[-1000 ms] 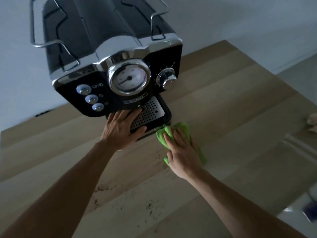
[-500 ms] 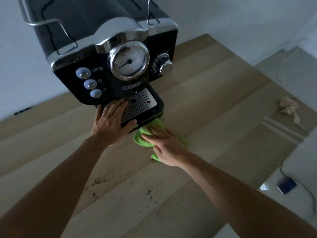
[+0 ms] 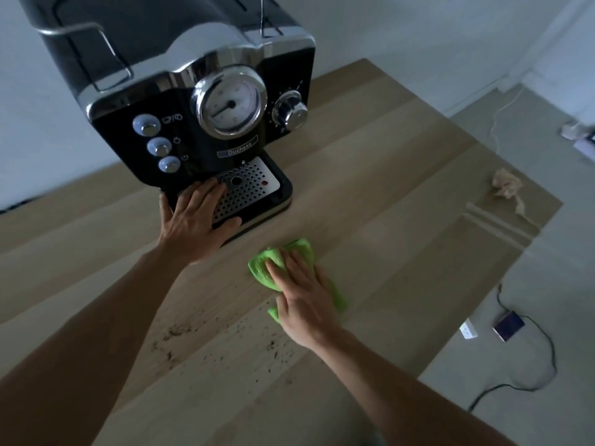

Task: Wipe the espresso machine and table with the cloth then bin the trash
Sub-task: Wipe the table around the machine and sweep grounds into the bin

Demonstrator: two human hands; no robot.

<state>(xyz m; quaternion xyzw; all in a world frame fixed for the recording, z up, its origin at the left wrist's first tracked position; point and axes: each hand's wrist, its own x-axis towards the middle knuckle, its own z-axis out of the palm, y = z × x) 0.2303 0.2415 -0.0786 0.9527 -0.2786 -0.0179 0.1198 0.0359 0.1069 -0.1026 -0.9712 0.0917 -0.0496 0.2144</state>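
Tabletop (image 3: 386,194): right hand (image 3: 302,300) presses cloth (image 3: 262,268), left hand (image 3: 196,220) rests on machine (image 3: 193,123), fingers (image 3: 277,272) straight.

The espresso machine (image 3: 180,101) has a glossy black body (plastic, by its look) trimmed in mirror-bright polished metal. Its drip grille (image 3: 249,191) is perforated matt metal. The cloth (image 3: 265,268) is fuzzy green fabric. The surface (image 3: 386,204) is pale matt wood, gritty with dark crumbs (image 3: 225,346) toward its near edge. Crumpled rough paper (image 3: 507,187) lies near its right edge.
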